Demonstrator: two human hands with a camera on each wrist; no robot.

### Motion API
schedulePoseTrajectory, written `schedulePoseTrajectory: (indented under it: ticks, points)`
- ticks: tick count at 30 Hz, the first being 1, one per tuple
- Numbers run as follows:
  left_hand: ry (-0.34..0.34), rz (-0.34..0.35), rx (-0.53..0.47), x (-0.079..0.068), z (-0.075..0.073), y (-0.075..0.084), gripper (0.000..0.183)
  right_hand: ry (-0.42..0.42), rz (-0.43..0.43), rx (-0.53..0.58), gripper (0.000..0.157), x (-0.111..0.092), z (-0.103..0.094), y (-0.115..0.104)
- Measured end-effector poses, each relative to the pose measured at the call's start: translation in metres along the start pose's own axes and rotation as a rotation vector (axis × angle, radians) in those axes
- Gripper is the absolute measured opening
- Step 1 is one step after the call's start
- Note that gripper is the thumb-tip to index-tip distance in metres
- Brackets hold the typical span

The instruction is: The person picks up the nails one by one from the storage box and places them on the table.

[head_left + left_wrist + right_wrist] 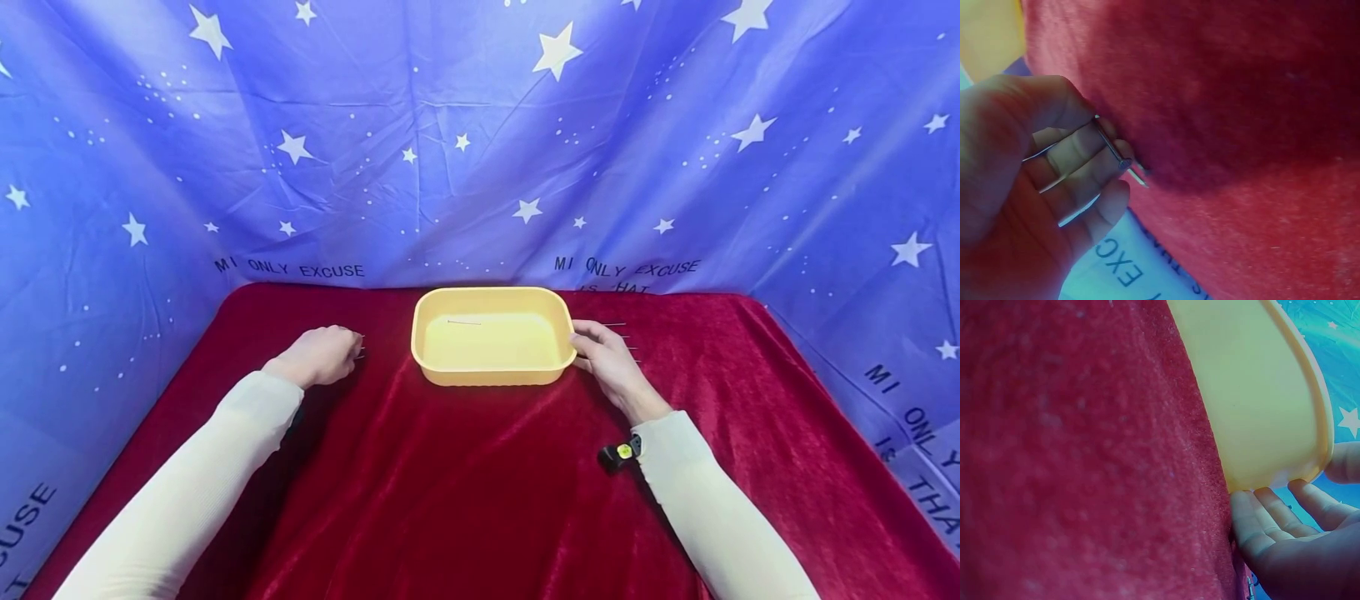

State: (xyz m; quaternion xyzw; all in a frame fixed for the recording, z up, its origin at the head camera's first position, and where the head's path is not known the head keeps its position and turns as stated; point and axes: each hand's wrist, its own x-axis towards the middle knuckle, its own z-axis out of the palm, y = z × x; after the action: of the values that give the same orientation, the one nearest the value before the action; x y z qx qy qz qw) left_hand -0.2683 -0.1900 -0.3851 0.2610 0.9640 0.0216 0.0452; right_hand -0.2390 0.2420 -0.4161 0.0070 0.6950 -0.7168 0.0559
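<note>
My left hand [321,354] is over the cloth left of a yellow plastic tub [491,377]. In the left wrist view, thumb and forefinger pinch a thin dark nail [1110,142] by one end, its round head pointing away from them. The other fingers are loosely bent beneath it. A shiny nail end [1137,177] shows just past the fingertips. My right hand [613,362] holds the tub's right end, thumb at the rim and fingertips against the outer wall. One thin nail [465,322] lies inside the tub, toward its back left.
Several thin nails [627,337] lie on the dark red velvet cloth [465,492] behind and right of my right hand. Nail ends [363,348] stick out beside my left hand. Blue star-printed curtains [480,183] enclose the table at the back and sides.
</note>
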Motion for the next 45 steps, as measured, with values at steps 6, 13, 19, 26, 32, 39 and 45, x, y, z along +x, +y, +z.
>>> schedulePoseTrajectory:
  ticks: [6,13,19,26,32,39,45]
  points:
    - [0.01,0.006,0.001,-0.001,0.0028,-0.0024,0.017,-0.001,-0.001,0.002,0.041,-0.0002,-0.0002,-0.0004]
    - [0.038,0.019,0.011,0.0007,0.0067,-0.0003,0.02,-0.001,0.001,0.0,0.041,0.0004,-0.0007,-0.0003]
    - [0.042,0.025,0.012,0.0007,0.0063,0.0009,0.02,-0.004,0.002,-0.004,0.042,0.0005,-0.0011,0.0005]
    - [0.043,0.017,0.004,0.0005,0.0066,0.0007,0.017,0.001,0.007,-0.001,0.041,0.0002,0.0002,-0.001]
    - [0.039,0.009,0.016,0.0008,0.0079,0.0003,0.017,0.005,0.015,0.006,0.042,0.0004,0.0005,-0.0007]
    - [0.039,0.015,0.018,0.0003,0.0094,0.0002,0.016,0.002,0.009,0.001,0.041,0.0006,0.0006,-0.0003]
    - [0.026,0.01,0.027,0.0022,0.0094,0.0001,0.016,0.002,0.007,0.02,0.041,-0.0006,-0.0001,-0.0013]
